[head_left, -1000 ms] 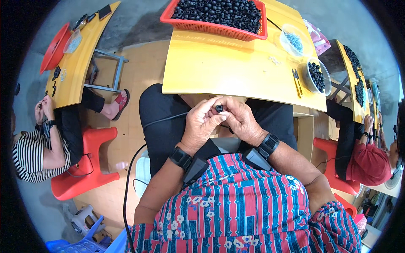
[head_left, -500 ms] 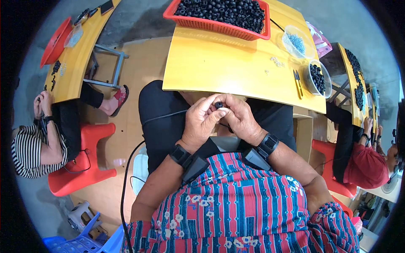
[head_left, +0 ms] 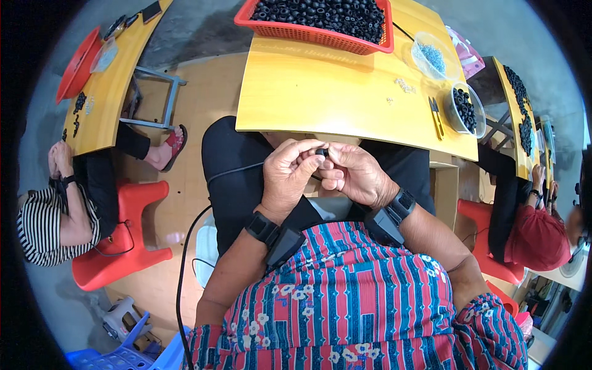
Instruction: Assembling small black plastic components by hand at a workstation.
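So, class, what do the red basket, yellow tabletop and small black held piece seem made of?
Red basket: likely semi-glossy plastic; perforated, moulded-looking wall. Yellow tabletop: perhaps laminated board; smooth, with glossy reflections. Small black piece: rubber or plastic; dark, too small to tell.

Small black piece (head_left: pixel 321 152), partly hidden, aloft

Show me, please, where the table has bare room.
The largest bare patch of the yellow table lies between the red basket and the edge nearest the held black piece, left of pale bits. The right side is crowded: scissors, bowl of black rings, tub of blue bits.
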Demonstrator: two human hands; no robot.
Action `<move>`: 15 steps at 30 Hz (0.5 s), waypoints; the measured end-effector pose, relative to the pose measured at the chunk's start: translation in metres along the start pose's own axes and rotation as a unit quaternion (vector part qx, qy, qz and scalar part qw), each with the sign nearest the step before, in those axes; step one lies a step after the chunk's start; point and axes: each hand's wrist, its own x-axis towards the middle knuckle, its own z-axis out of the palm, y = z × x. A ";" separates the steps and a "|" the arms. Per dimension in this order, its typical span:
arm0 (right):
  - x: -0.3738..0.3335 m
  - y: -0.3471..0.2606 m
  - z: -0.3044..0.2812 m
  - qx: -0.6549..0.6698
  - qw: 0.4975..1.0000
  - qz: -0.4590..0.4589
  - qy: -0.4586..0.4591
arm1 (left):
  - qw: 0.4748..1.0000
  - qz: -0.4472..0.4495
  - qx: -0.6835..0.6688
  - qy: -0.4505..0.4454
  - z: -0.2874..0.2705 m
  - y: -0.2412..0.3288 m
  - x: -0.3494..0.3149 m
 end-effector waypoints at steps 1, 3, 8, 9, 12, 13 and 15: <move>0.000 0.000 -0.001 0.012 1.000 0.000 -0.004 | 1.000 0.005 0.010 0.003 0.000 -0.002 0.001; -0.001 0.000 -0.005 0.036 0.999 -0.001 -0.012 | 1.000 -0.009 0.008 0.005 0.000 -0.001 0.001; 0.000 0.002 -0.006 0.037 0.999 -0.002 -0.007 | 0.999 -0.006 0.034 0.013 0.000 -0.003 0.001; 0.000 0.002 -0.006 0.035 0.999 -0.002 -0.010 | 0.999 -0.004 0.040 0.014 0.000 -0.003 0.001; 0.000 0.003 -0.009 0.028 1.000 0.002 0.012 | 0.998 0.006 0.053 0.016 -0.001 -0.007 0.001; 0.001 0.003 -0.013 0.033 0.999 0.007 0.001 | 0.998 0.009 0.056 0.016 -0.001 -0.007 0.001; 0.003 0.003 -0.022 0.043 0.999 0.016 -0.020 | 0.998 0.002 0.057 0.020 -0.001 -0.005 0.001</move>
